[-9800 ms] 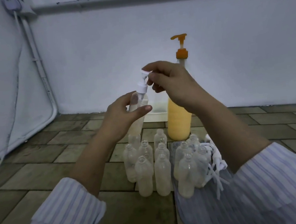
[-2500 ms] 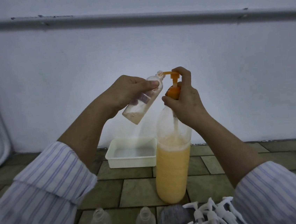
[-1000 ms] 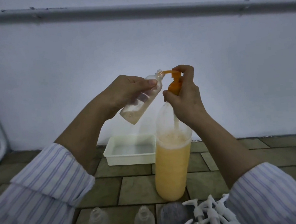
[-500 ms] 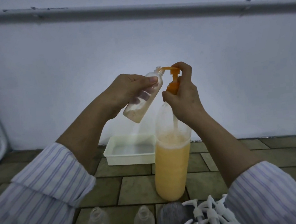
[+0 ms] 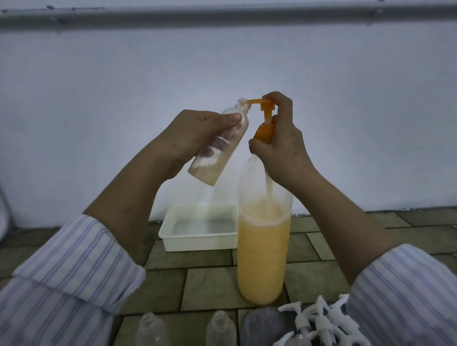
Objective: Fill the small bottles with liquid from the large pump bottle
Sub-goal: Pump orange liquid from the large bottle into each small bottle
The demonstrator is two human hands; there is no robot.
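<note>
Orange pump feeding a tilted small bottle

Clear small bottle [image 5: 220, 145], gripped by the left hand [image 5: 189, 137], tilts so its mouth meets the pump spout [image 5: 253, 102]. Right hand [image 5: 280, 139] clasps the large pump bottle [image 5: 263, 248], finger atop the plunger, likely steadying each press.

Both sleeves [image 5: 72, 276] white with thin lilac stripes; cuffs pushed back; forearms bare.

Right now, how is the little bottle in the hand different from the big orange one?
The small bottle is held tilted in the left hand; the large pump bottle stands upright on the floor. The small bottle has only a little pale liquid at its bottom; the large pump bottle is more than half full of orange liquid. The small bottle's mouth is open; the large one wears an orange pump, gripped by the right hand. Both are see-through plastic.
</note>
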